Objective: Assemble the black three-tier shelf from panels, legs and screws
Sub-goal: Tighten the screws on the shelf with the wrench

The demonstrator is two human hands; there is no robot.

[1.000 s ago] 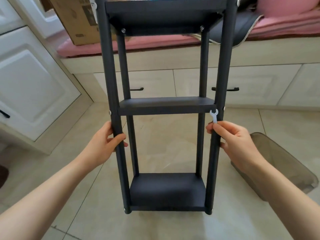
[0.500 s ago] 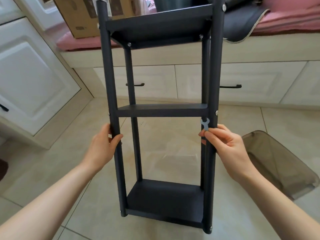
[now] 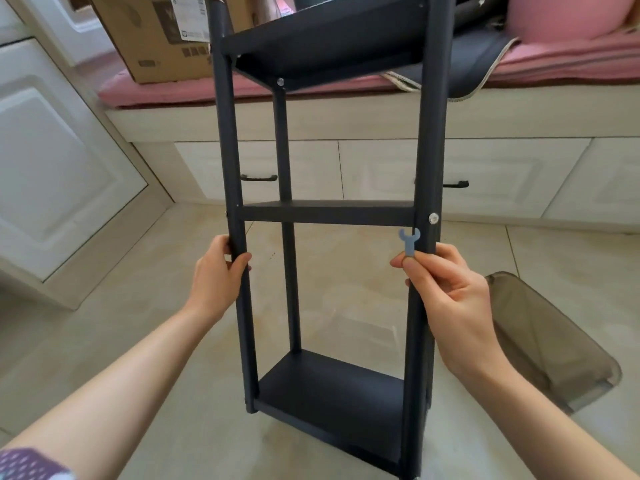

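Shelf (image 3: 325, 213), black, with three tiers already joined to four legs, is being held upright in front of the person, tilted a little, its base apparently just above a pale tiled floor (image 3: 138, 341). Its front left leg is being gripped by the left hand (image 3: 218, 275), fingers wrapped round it. The front right leg is being steadied by the right hand (image 3: 446, 282), while a small blue spanner (image 3: 409, 241) is being pinched between thumb and fingertips, just below a silver screw (image 3: 432, 218) at the middle tier. For checking tightness, the frame is best being kept square and both legs held firmly. Behind, white cabinets (image 3: 52, 174), a pink-cushioned bench (image 3: 311, 90), a cardboard box (image 3: 162, 36) and a brown plastic bin (image 3: 540, 341) are being shown.
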